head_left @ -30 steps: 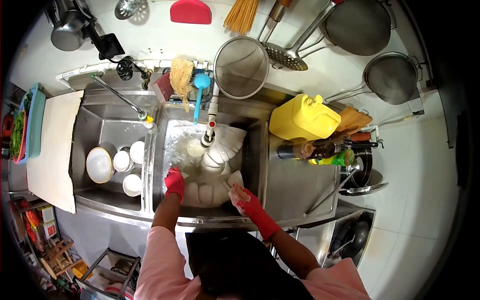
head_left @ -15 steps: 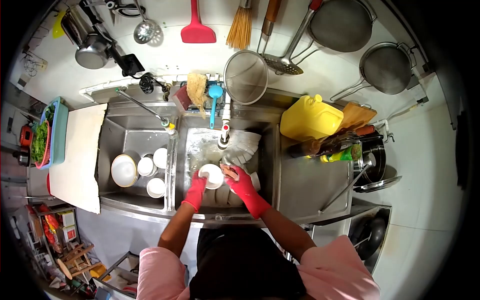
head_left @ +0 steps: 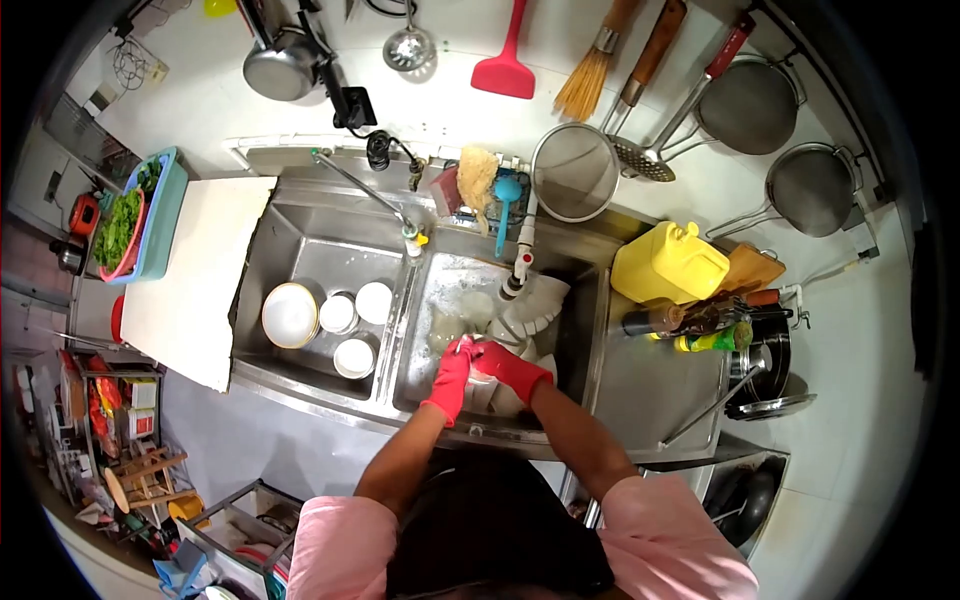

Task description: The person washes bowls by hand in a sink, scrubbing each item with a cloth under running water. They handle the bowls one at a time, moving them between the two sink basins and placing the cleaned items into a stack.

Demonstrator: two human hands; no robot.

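Over the right sink basin (head_left: 405,370) my two hands, in red rubber gloves, meet close together. My left hand (head_left: 453,380) has its fingers closed on a small white bowl (head_left: 480,378), mostly covered by the gloves. Against it presses my right hand (head_left: 512,370), fingers curled in; what lies inside them is hidden. White dishes (head_left: 535,305) lean in an overlapping row in the basin beyond my hands, with more below my right glove. Cloudy water with suds (head_left: 460,310) lies around them.
White bowls (head_left: 354,358) and a gold-rimmed bowl stack (head_left: 290,315) stand in the left basin. Two faucets (head_left: 410,235) (head_left: 520,270) reach over the sink. A yellow jug (head_left: 670,262) and bottles (head_left: 655,318) stand right; a white board (head_left: 195,280) lies left.
The view has shifted, so the sink sits further right and lower. My hands have come together; the white bowl and the brownish pad, both plain before, are now largely covered by the gloves.
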